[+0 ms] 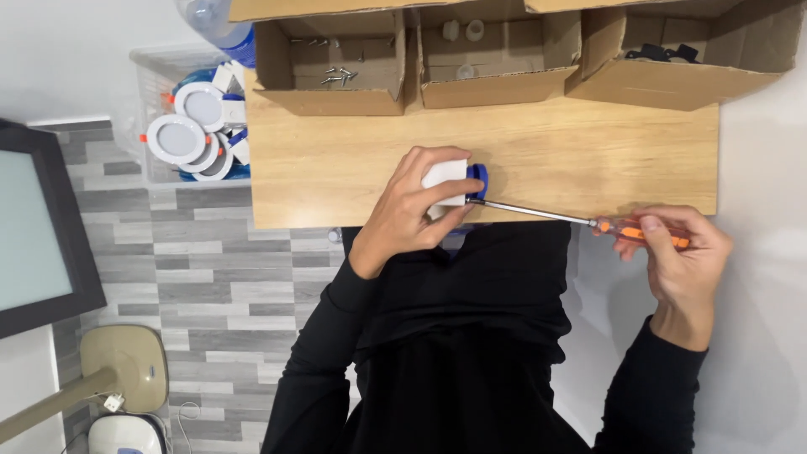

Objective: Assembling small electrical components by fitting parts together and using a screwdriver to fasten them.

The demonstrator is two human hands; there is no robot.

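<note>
While the left hand grips a small white and blue part at the tabletop's near edge, the right hand clenches the orange handle of a screwdriver, its tip touching the part from four o'clock. At twelve o'clock stand three open cardboard boxes; at ten o'clock, a clear bin of round white lights.
</note>
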